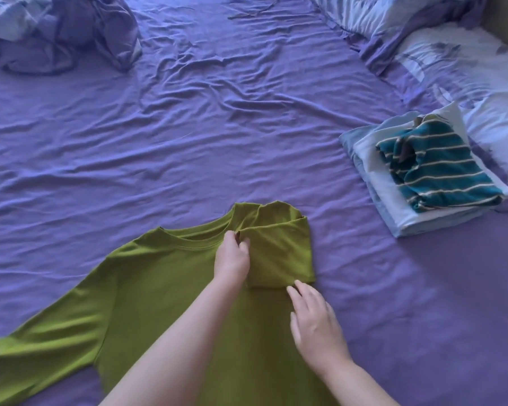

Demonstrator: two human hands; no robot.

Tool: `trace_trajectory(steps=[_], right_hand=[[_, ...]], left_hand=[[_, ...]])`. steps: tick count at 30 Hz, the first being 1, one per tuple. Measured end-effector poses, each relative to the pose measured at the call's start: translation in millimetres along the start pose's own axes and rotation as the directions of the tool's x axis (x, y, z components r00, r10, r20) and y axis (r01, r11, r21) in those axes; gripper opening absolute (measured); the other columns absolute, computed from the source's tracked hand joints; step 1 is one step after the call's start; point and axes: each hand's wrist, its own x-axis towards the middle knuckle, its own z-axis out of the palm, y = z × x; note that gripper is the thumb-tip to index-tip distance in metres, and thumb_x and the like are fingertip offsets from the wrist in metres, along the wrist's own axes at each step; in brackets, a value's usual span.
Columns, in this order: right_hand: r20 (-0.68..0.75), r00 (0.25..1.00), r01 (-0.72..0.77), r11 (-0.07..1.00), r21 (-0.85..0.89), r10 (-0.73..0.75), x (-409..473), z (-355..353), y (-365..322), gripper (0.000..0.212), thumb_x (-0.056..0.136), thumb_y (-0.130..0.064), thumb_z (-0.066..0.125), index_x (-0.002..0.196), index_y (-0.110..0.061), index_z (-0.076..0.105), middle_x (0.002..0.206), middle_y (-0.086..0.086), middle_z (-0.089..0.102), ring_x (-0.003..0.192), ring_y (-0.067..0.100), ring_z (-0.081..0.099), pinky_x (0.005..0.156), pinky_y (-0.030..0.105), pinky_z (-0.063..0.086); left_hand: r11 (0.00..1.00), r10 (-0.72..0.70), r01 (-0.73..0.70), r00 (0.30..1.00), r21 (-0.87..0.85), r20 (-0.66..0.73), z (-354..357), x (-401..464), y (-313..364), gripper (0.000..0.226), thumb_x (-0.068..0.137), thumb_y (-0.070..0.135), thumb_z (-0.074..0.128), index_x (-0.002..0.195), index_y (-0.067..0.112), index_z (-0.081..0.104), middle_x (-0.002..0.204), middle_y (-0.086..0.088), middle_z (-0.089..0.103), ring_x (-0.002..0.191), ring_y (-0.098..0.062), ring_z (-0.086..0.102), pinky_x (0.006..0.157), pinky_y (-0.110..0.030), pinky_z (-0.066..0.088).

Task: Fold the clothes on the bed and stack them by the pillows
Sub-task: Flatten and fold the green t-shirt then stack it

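you have the green shirt [165, 291] lying flat on the purple sheet [188, 127] right in front of you, one sleeve folded in over the chest and the other sleeve spread out toward the left. your left hand [232, 259] pinches the folded sleeve near the collar, fingers curled onto the cloth. your right hand [314, 320] lies with fingers straight and relaxed, tips touching the lower edge of that folded sleeve, holding nothing.

the fold on this side looks nearly set, so press it flat before letting go: keep the pinch at the collar as an anchor and smooth downward with the flat hand so the edge runs straight along the body. then mirror it, bringing the spread sleeve in to the same width, or the final packet will likely come out lopsided.

the stack [417, 183] of folded clothes, a striped piece on top, waits to the right just beside the pillows [467, 68]. a loose bundle of bedding [62, 33] sits well apart at the far left.
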Motion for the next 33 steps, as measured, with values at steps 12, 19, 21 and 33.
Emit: trace_trajectory(steps=[12,19,21,33], right_hand=[[0.014,0.989,0.148,0.966,-0.213,-0.149,8,1,6,0.051,0.074,-0.025,0.054,0.122,-0.013,0.061,0.131,0.008,0.058,0.12,0.023,0.055,0.099,0.042,0.034],[0.135,0.986,0.14,0.941,-0.31,-0.102,33,-4,-5,0.056,0.084,-0.041,0.032,0.12,-0.013,0.064,0.125,0.012,0.062,0.122,0.03,0.053,0.096,0.062,0.038],[0.183,0.971,0.198,0.943,-0.267,-0.152,41,-5,-15,0.055,0.088,-0.043,0.028,0.13,-0.021,0.055,0.137,0.012,0.052,0.13,0.031,0.043,0.101,0.062,0.033],[0.398,0.881,0.37,0.898,-0.239,-0.257,48,33,-49,0.059,0.093,-0.061,0.012,0.146,-0.041,-0.006,0.157,0.003,-0.015,0.144,0.027,-0.016,0.112,0.055,-0.003]], left_hand=[[0.989,0.023,-0.014,0.998,0.147,-0.059,-14,-2,-39,0.047,0.095,0.033,0.052,0.131,0.008,0.034,0.118,-0.019,0.059,0.108,-0.032,0.055,0.084,-0.034,0.04],[0.992,0.052,-0.038,0.992,0.12,-0.114,-18,-17,-54,0.087,0.085,0.02,0.068,0.15,0.024,0.01,0.133,-0.014,0.045,0.117,-0.026,0.049,0.094,-0.027,0.037],[0.994,0.052,-0.041,0.994,0.106,-0.098,-23,-27,-55,0.096,0.082,0.02,0.072,0.15,0.028,0.005,0.127,-0.009,0.042,0.105,-0.027,0.055,0.095,-0.032,0.044],[0.974,0.02,0.022,0.983,0.227,-0.184,-58,-68,-97,0.074,0.088,0.018,0.061,0.149,0.026,0.019,0.134,-0.004,0.032,0.099,-0.023,0.057,0.091,-0.037,0.047]])
